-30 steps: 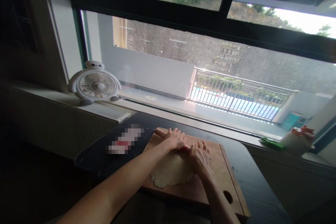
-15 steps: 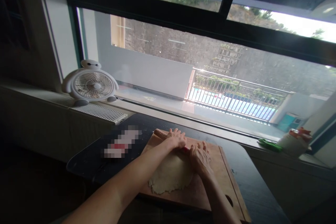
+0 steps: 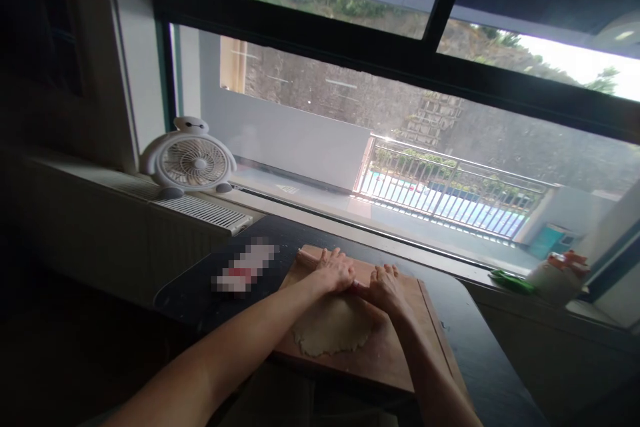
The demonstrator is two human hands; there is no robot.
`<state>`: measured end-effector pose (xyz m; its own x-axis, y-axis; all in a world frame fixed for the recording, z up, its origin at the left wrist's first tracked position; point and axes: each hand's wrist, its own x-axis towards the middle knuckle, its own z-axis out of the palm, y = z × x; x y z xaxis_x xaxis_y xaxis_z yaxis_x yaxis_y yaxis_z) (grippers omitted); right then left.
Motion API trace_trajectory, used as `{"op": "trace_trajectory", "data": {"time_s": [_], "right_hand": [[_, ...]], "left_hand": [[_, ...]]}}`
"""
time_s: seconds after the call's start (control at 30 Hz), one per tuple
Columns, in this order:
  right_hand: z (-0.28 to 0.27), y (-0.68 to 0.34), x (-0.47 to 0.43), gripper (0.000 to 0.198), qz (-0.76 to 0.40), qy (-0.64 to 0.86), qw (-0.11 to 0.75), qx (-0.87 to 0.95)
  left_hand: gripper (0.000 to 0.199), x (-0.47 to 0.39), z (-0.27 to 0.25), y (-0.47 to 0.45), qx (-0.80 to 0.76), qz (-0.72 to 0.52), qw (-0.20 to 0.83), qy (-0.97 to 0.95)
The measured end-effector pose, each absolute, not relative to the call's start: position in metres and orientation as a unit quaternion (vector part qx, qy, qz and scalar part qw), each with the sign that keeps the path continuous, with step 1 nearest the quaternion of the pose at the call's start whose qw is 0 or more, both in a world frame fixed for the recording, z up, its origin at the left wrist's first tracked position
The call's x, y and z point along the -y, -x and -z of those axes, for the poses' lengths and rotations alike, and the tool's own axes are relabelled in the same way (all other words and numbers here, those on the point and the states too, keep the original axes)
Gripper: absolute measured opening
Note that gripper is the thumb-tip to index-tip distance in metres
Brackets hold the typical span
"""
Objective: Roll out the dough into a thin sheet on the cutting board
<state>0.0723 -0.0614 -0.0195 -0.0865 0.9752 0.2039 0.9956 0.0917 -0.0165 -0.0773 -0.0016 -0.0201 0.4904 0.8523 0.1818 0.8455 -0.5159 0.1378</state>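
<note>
A flattened sheet of pale dough [image 3: 333,329] with a ragged near edge lies on a wooden cutting board [image 3: 373,370]. Across its far part runs a rolling pin [image 3: 359,289], reddish where it shows between my hands, its left end sticking out past my left hand. My left hand [image 3: 338,271] is bent over the pin, fingers pointing away from me. Over the pin's right part my right hand [image 3: 387,285] is closed, its fingers curled down on the far side. Both palms hide much of the pin.
The board rests on a dark table [image 3: 493,347] beside a window. A pixelated pale and red item [image 3: 246,270] lies left of the board. A white fan [image 3: 197,160] stands at the radiator [image 3: 215,213]. A green item [image 3: 513,281] and a pale container [image 3: 553,273] sit on the sill.
My right hand has moved slightly farther from my left, its fingers more curled, showing more of the pin between them. The whole view has shifted a little.
</note>
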Motion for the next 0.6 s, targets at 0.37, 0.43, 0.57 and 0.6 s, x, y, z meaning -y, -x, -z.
{"op": "trace_trajectory", "data": {"time_s": [0.37,0.43,0.57,0.6], "right_hand": [[0.035,-0.073,0.021,0.033,0.071,0.717,0.188,0.668],[0.031,-0.072,0.026,0.032,0.046,0.713,0.189,0.673],[0.034,-0.066,0.056,0.04,0.013,0.705,0.216,0.676],[0.039,-0.065,0.067,0.042,0.004,0.703,0.219,0.676]], "left_hand": [[0.038,-0.041,0.026,0.065,-0.499,-0.143,0.018,-0.854],[0.037,-0.04,0.025,0.066,-0.494,-0.155,0.012,-0.856],[0.031,-0.029,0.023,0.078,-0.468,-0.165,0.0,-0.868],[0.029,-0.026,0.023,0.08,-0.462,-0.164,-0.002,-0.872]]}}
